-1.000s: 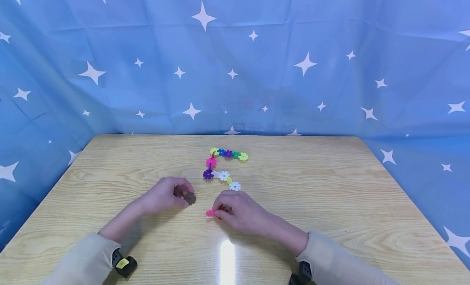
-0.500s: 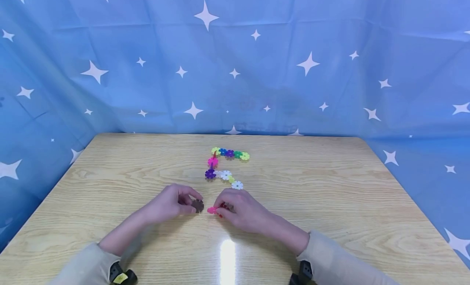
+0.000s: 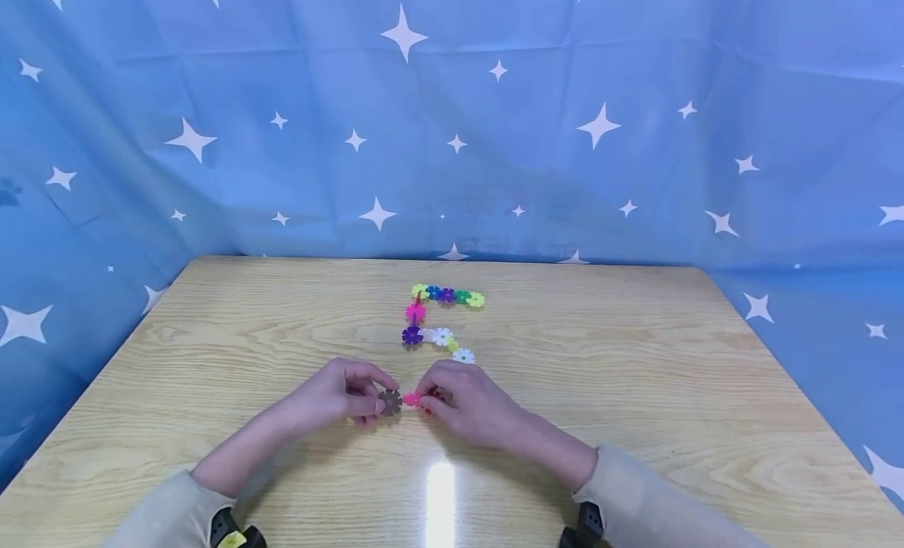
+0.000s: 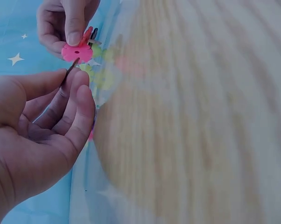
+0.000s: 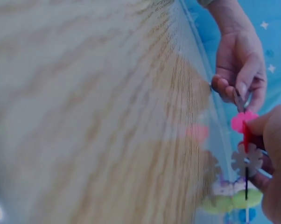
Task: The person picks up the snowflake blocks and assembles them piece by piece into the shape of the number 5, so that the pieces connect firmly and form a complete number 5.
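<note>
My left hand (image 3: 339,395) pinches a dark brown snowflake disc (image 3: 391,402) between thumb and fingers. Opposite it, my right hand (image 3: 466,395) pinches a short chain of linked snowflake discs. At that chain's near end is a pink disc (image 4: 77,52), with a red disc (image 5: 246,135), a greyish-white disc (image 5: 247,161) and a black disc (image 5: 246,182) behind it. Seen edge-on in the left wrist view, the brown disc (image 4: 69,72) reaches the pink disc's rim. Whether their slots are engaged, I cannot tell. Fingers hide part of the chain.
Beyond my hands on the wooden table (image 3: 600,359) lies a bent chain of snowflake discs. Its far row is yellow, blue, purple and green (image 3: 462,297); a pink disc (image 3: 415,312) and a purple disc (image 3: 412,335) lead to white ones (image 3: 442,337). A blue starry cloth (image 3: 452,179) hangs behind.
My left hand has moved right with the brown disc, closing the gap to the pink disc. The right hand has stayed nearly in place, still holding its chain.
</note>
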{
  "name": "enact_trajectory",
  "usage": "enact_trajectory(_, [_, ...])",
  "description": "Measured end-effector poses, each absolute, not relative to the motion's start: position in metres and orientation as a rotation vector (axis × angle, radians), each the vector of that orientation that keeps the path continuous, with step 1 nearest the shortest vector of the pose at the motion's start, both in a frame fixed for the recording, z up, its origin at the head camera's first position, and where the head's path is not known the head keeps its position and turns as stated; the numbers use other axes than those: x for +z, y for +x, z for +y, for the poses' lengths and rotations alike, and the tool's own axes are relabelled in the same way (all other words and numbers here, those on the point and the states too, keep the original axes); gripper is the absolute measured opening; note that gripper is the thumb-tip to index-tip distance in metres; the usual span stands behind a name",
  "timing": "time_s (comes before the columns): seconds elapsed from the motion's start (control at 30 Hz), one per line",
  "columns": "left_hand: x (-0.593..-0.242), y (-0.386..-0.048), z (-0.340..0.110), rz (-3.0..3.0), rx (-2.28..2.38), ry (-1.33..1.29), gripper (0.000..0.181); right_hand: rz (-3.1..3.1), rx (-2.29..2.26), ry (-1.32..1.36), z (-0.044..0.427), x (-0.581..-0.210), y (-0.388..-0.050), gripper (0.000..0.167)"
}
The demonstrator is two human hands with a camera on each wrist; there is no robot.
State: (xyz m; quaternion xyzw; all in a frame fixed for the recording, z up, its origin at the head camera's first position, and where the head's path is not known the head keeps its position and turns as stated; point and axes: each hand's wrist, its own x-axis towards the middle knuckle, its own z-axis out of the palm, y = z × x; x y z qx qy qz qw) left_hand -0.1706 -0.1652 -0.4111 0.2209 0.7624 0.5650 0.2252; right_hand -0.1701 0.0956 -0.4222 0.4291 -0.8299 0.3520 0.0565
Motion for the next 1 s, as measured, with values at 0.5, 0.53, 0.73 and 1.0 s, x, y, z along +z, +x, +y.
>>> enact_trajectory(0.5, [-0.408,-0.167,-0.159,2.131,1.601,0.595,0.029,-2.501,1.134,1.327,0.094,-0.422,-0.166,0.011])
enact_trajectory(0.53, [-0.407,-0.167,-0.158,2.149,1.604,0.583,0.028,-2.489,1.148,1.338,0.094,-0.423,-0.166,0.011])
enact_trajectory(0.73, [-0.405,-0.165,-0.154,2.151,1.655,0.437,0.021,-2.41,1.198,1.387,0.091,-0.428,-0.164,0.015])
enact_trajectory(1.0, [-0.404,-0.162,-0.148,2.027,1.834,0.304,0.022,-2.381,1.232,1.342,0.09,-0.429,-0.162,0.018])
